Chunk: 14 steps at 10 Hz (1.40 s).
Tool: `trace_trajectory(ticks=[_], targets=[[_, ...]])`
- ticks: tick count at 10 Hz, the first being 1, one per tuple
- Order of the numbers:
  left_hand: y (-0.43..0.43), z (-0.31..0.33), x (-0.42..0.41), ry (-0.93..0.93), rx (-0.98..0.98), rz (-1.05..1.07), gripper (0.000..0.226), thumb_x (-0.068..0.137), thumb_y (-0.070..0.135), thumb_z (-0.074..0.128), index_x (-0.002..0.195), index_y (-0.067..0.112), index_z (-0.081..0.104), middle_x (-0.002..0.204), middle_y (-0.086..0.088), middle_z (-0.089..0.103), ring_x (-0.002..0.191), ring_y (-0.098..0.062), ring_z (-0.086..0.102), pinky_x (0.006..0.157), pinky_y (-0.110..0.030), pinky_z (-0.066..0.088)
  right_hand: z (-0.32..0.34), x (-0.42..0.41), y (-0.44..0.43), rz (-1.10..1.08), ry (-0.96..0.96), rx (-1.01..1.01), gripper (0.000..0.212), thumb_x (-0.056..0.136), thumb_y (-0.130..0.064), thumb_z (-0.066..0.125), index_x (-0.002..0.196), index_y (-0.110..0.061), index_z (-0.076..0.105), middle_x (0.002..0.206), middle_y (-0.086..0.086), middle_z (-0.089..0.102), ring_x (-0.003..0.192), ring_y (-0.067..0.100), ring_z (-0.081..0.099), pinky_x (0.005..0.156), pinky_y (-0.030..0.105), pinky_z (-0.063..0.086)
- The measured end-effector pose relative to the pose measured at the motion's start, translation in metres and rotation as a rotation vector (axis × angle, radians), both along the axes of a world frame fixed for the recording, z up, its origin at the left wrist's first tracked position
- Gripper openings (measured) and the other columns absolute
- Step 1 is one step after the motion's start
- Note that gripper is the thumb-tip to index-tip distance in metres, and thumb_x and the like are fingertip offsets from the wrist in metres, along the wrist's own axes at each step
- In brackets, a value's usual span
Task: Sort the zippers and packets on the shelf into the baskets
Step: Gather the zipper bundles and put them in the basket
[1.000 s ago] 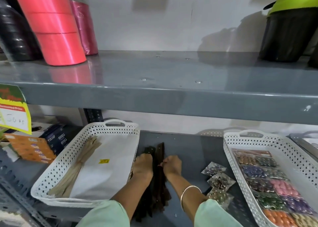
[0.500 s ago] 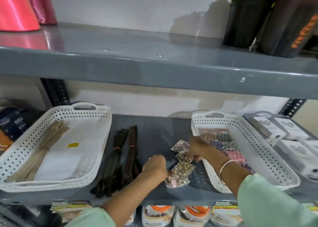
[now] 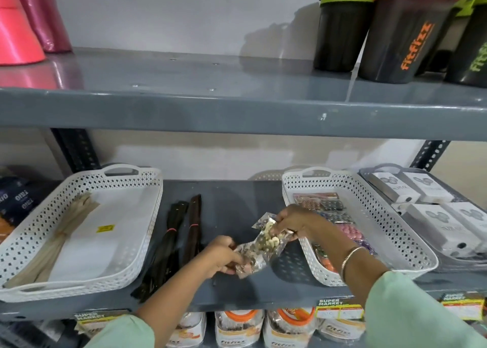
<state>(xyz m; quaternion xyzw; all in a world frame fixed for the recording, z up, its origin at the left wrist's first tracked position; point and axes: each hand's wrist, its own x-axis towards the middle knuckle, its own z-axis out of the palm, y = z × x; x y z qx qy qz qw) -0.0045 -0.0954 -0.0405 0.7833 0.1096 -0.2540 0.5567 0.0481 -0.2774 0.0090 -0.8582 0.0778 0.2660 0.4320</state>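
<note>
A loose clutch of shiny packets (image 3: 259, 247) is held above the shelf (image 3: 237, 210) between both hands — left hand (image 3: 224, 255) closed on the lower ones, right hand (image 3: 295, 223) pinching the top, just beside the right basket (image 3: 369, 242). Slick film could slip and scatter short of the rim, while the dark zippers (image 3: 174, 239) lie unsorted beside the left basket (image 3: 31, 242).
</note>
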Motion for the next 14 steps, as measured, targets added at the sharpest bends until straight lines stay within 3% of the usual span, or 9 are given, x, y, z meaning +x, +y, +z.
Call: trace_trajectory(ticks=[2,3,5,7,8,10,11,12,14], targets=[[-0.014,0.033,0.015,-0.080,-0.375,0.155,0.019,0.086,-0.008,0.058,0.077,0.007,0.050,0.072,-0.012,0.060,0.041,-0.009,0.063,0.042,-0.022,0.057,0.034,0.013,-0.084,-0.184,-0.129,0.105,0.014,0.080,0.000,0.065,0.094,-0.003,0.063,0.089,0.012,0.064,0.085,0.026,0.062,0.077,0.037,0.052],[-0.044,0.044,0.026,-0.109,-0.344,0.092,0.023,0.087,-0.007,0.058,0.073,0.009,0.049,0.072,-0.011,0.058,0.049,-0.013,0.061,0.045,-0.023,0.057,0.034,0.015,-0.127,-0.270,-0.136,0.110,0.012,0.084,0.002,0.060,0.075,-0.005,0.058,0.074,0.011,0.055,0.065,0.019,0.050,0.061,0.028,0.042],[-0.147,0.055,0.048,-0.134,-0.029,-0.161,0.017,0.083,-0.003,0.065,0.092,0.001,0.051,0.091,-0.008,0.057,0.087,-0.020,0.061,0.085,-0.032,0.056,-0.003,0.015,-0.193,-0.291,-0.092,-0.173,0.024,0.083,0.008,0.056,0.065,-0.008,0.054,0.062,0.012,0.052,0.051,0.019,0.045,0.051,0.028,0.042],[-0.206,0.028,0.061,-0.109,0.424,-0.300,0.060,0.083,0.000,0.067,0.135,-0.005,0.039,0.135,-0.017,0.052,0.117,-0.030,0.058,0.093,-0.032,0.054,-0.031,0.022,-0.197,-0.202,-0.031,-0.340,0.023,0.083,-0.001,0.062,0.065,-0.012,0.055,0.071,0.006,0.056,0.059,0.013,0.049,0.054,0.022,0.040],[-0.208,0.015,0.072,-0.197,0.656,-0.319,0.060,0.085,-0.003,0.062,0.138,-0.006,0.035,0.132,-0.018,0.055,0.114,-0.027,0.060,0.093,-0.028,0.052,-0.044,0.024,-0.198,-0.241,-0.134,-0.387,0.022,0.082,-0.002,0.063,0.102,0.007,0.066,0.100,0.022,0.068,0.077,0.019,0.055,0.056,0.023,0.041],[-0.207,0.006,0.071,-0.285,0.670,-0.330,0.043,0.087,-0.005,0.053,0.130,-0.007,0.046,0.128,-0.020,0.059,0.111,-0.029,0.061,0.083,-0.028,0.051,-0.040,0.019,-0.198,-0.192,-0.030,-0.514,0.024,0.085,-0.009,0.059,0.103,0.007,0.061,0.068,0.006,0.052,0.057,0.015,0.048,0.048,0.019,0.037],[-0.202,0.013,0.068,-0.357,0.664,-0.315,0.042,0.088,-0.004,0.054,0.129,-0.004,0.046,0.125,-0.019,0.060,0.110,-0.029,0.061,0.080,-0.027,0.049,-0.032,0.021,-0.195,-0.123,-0.109,-0.682,0.025,0.084,-0.011,0.063,0.102,0.006,0.061,0.080,0.008,0.057,0.063,0.015,0.052,0.051,0.017,0.038],[-0.166,0.033,0.070,-0.539,0.541,-0.211,0.020,0.086,0.004,0.059,0.104,-0.002,0.061,0.110,-0.019,0.067,0.102,-0.031,0.064,0.085,-0.037,0.053,-0.011,0.030,-0.175,-0.145,-0.397,-0.691,0.029,0.086,-0.009,0.058,0.112,0.002,0.063,0.110,0.014,0.067,0.096,0.027,0.064,0.083,0.030,0.052],[-0.068,0.018,0.107,-0.413,0.525,-0.038,0.024,0.084,0.013,0.065,0.063,0.001,0.064,0.075,-0.021,0.067,0.098,-0.034,0.068,0.075,-0.037,0.049,0.011,0.045,-0.075,-0.066,-0.546,-0.436,0.027,0.077,-0.004,0.063,0.102,0.003,0.070,0.110,0.019,0.070,0.104,0.029,0.065,0.089,0.029,0.052]])
